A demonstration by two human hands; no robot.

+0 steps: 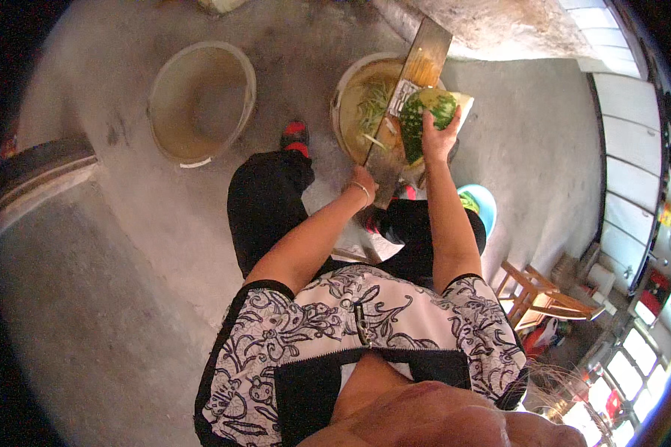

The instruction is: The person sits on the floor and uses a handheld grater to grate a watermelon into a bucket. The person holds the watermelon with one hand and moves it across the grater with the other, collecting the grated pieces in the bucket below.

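Note:
A wooden board grater [425, 53] slants across a wide pale bucket [341, 84]. Set into its middle is a metal grating plate [402, 98]. My left hand [364, 187], with a bracelet at the wrist, grips the board's near end by its left edge. In my right hand [442, 139] is a large cut piece of mottled green squash or melon [411, 125], held against the board beside the plate. Pale flesh shows on its right side. Pale-green shreds [372, 109] lie in the bucket under the board, and a few strips cling to the wood.
Another large bucket [152, 112] stands on the concrete floor to the left. By my right leg, a light-blue basin [487, 209] holds green pieces [468, 201]. A wooden chair [537, 296] is farther right, near white cabinets [626, 167]. A pale wall surface [497, 33] lies beyond the board.

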